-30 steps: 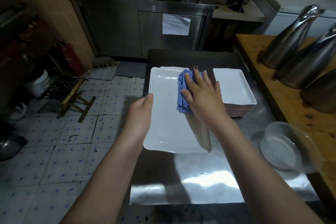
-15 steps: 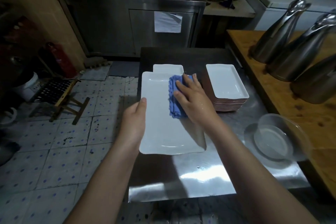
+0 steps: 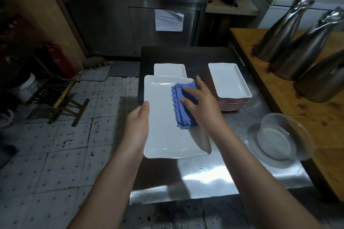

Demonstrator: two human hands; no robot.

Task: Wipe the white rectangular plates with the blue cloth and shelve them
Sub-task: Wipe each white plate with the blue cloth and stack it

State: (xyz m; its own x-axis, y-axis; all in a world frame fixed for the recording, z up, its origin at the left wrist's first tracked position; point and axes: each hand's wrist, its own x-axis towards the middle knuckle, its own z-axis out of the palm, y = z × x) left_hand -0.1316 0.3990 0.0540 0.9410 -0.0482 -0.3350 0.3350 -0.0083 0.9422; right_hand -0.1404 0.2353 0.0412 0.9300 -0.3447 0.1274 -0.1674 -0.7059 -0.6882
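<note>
A clear bowl (image 3: 283, 135) sits right of the hands; its contents cannot be told. The left hand (image 3: 137, 124) grips the plate (image 3: 163, 135) by its left edge, thumb on the rim. The right hand (image 3: 202, 108) presses spread fingers on the folded blue cloth (image 3: 183, 111) atop the plate. A stack of plates (image 3: 229, 82) stands just right of those fingers, on the metal table (image 3: 204, 178)

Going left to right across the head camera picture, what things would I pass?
Wooden folding stool → left hand gripping the big white plate → blue cloth → stack of white plates → clear bowl.
</note>
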